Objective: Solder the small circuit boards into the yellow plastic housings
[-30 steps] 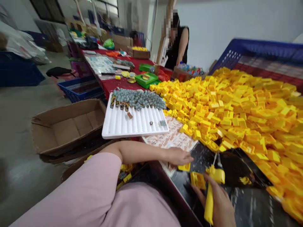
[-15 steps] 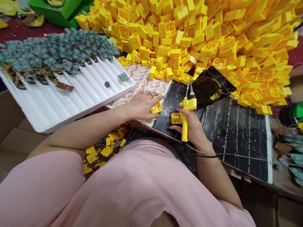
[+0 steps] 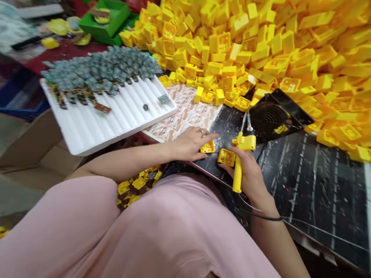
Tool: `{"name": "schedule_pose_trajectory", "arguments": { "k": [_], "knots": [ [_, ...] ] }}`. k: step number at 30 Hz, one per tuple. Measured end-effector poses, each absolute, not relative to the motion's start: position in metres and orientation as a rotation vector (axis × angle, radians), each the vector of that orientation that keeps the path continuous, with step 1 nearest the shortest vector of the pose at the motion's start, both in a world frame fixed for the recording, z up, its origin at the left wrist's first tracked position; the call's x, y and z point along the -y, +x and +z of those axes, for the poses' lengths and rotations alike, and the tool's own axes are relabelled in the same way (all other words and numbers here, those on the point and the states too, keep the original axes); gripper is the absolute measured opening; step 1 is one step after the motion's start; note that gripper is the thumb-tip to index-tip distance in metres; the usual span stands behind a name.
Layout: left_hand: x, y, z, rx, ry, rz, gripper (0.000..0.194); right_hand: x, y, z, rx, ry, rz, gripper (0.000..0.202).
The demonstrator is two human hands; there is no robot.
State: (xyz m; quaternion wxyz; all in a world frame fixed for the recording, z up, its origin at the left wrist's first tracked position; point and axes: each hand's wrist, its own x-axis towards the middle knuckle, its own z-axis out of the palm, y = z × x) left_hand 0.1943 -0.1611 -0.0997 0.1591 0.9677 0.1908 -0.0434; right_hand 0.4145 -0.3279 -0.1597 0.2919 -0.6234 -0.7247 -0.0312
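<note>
My left hand lies low over the table edge, thumb and index finger closed around a small open yellow plastic case. In my right hand is a yellow soldering gun, held upright with its metal tip and a thin feed tube pointing away from me. A second open yellow case sits at the thumb and fingertips of the right hand, just right of the first one. Whether that hand also grips this case is hard to see. A thin wire and a black cord run by the right wrist.
A huge heap of yellow cases fills the back. A black fan stands behind the soldering gun. On the left, a white foam tray bears many wired circuit boards. Green bins stand behind it.
The camera has turned, so the scene sits farther right and lower. My left hand has brought its yellow case nearer to the other case and to me. The soldering gun stays in my right hand.
</note>
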Motion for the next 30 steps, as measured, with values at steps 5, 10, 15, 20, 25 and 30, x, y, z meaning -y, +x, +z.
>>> {"name": "schedule_pose_trajectory", "arguments": {
  "k": [5,10,15,20,25,30],
  "knots": [
    [0.172,0.208,-0.113,-0.427,2.758,-0.063,0.068,0.324,0.416,-0.162,1.907,-1.603,-0.171,0.048],
    [0.118,0.194,-0.069,-0.822,2.894,-0.041,0.046,0.330,0.416,-0.157,1.830,-1.594,-0.245,0.061],
    [0.030,0.143,-0.045,-1.532,2.735,-0.248,0.044,0.335,0.409,-0.155,1.742,-1.560,-0.227,0.073],
    [0.013,0.113,-0.052,-1.466,2.559,-0.169,0.031,0.325,0.398,-0.159,1.823,-1.540,-0.159,0.071],
    [0.029,0.105,-0.024,-1.365,2.249,0.350,0.033,0.305,0.397,-0.153,1.944,-1.430,-0.252,0.061],
    [0.057,0.141,-0.016,-0.978,2.092,0.416,0.043,0.283,0.386,-0.138,2.066,-1.375,-0.231,0.045]
  ]
}}
